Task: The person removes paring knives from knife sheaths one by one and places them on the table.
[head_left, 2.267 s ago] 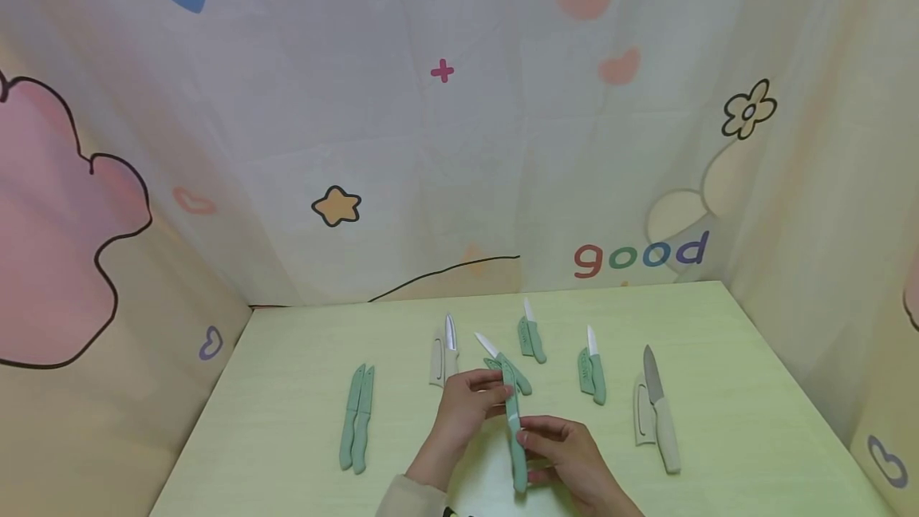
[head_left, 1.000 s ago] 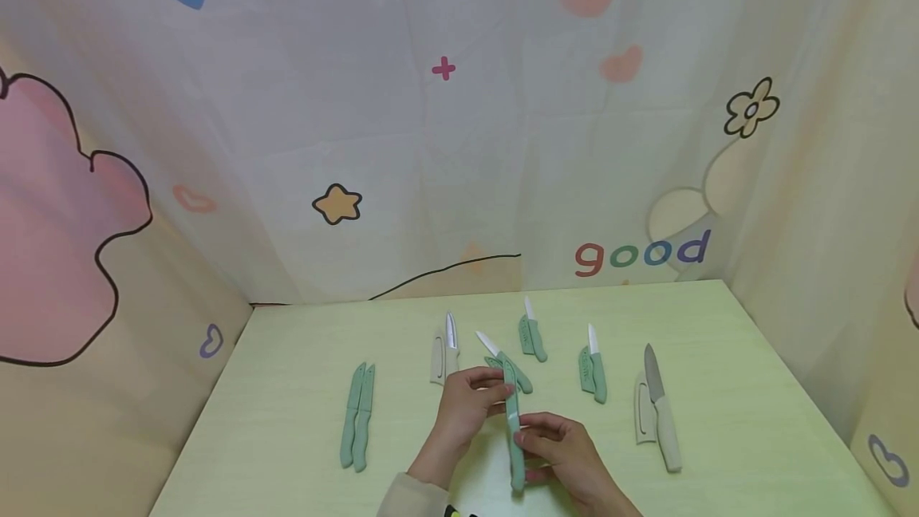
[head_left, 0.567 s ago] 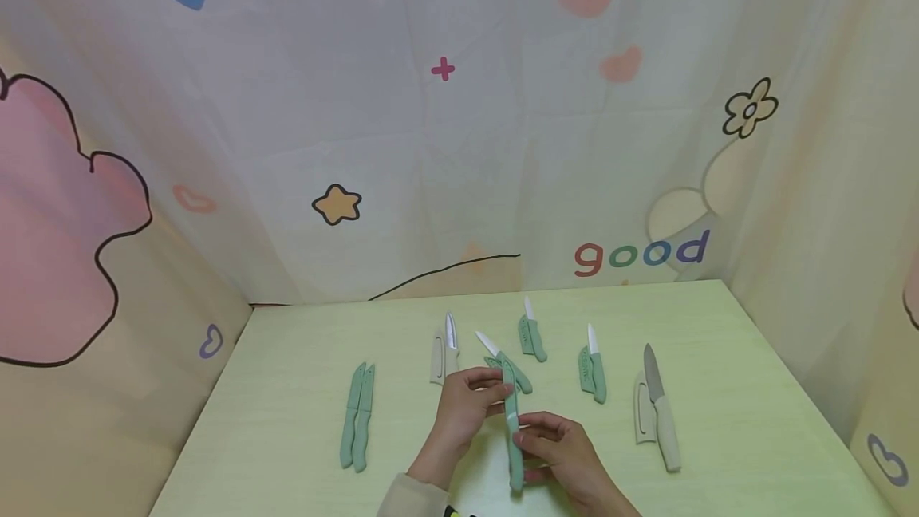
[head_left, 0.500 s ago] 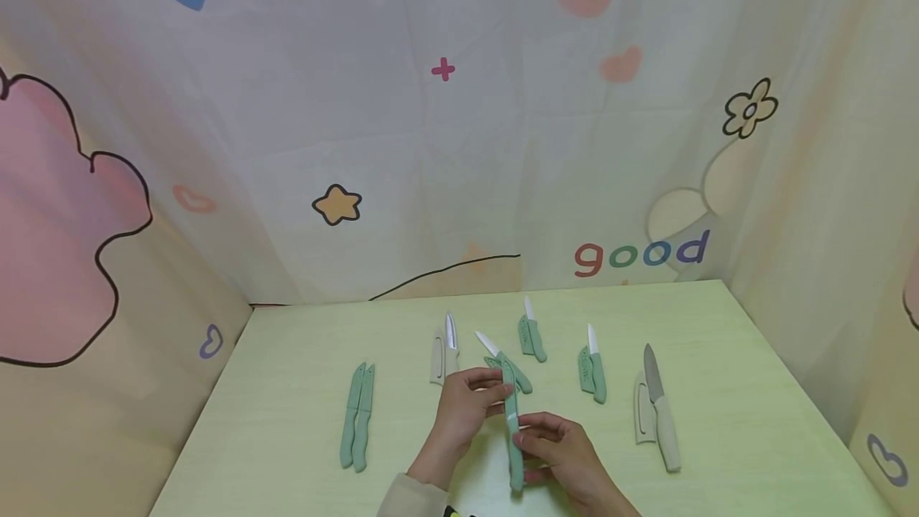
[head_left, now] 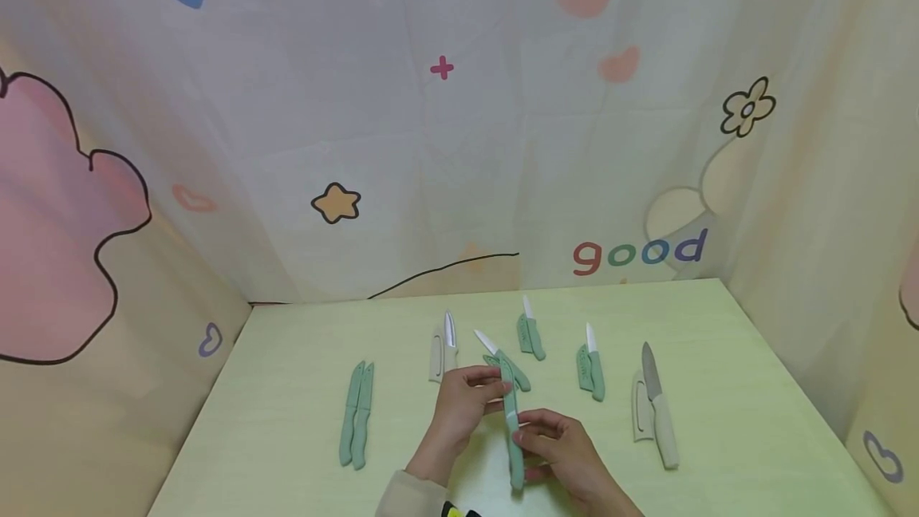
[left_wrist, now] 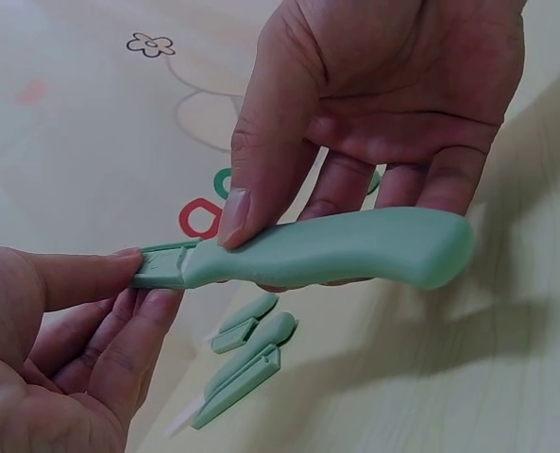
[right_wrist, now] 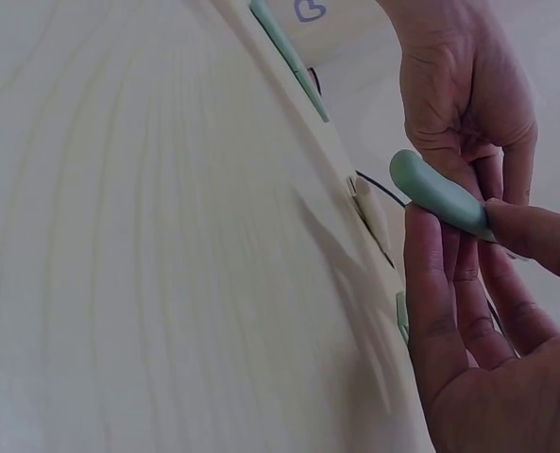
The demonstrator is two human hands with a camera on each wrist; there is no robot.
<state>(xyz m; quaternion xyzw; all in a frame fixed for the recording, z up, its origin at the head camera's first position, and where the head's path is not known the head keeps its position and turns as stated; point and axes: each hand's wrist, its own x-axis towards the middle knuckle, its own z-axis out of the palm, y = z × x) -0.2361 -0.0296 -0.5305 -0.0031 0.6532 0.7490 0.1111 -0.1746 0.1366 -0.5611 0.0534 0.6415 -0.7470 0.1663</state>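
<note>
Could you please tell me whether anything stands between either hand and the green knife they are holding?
Nothing visible does: the left hand pinches the green knife by its sheath, and the right hand holds its handle. A small white-bladed knife lies beyond the sheath, not in between.

Left hand (head_left: 463,404) is a bit farther out, thumb and fingers pinching, with a beige sleeve (head_left: 409,495) ending just short of the wrist (head_left: 445,441). Right hand (head_left: 563,449) is just beside it, closer in, also pinching, thumb on top and fingers bent below. Both arms (head_left: 606,495) are angled in toward each other.
</note>
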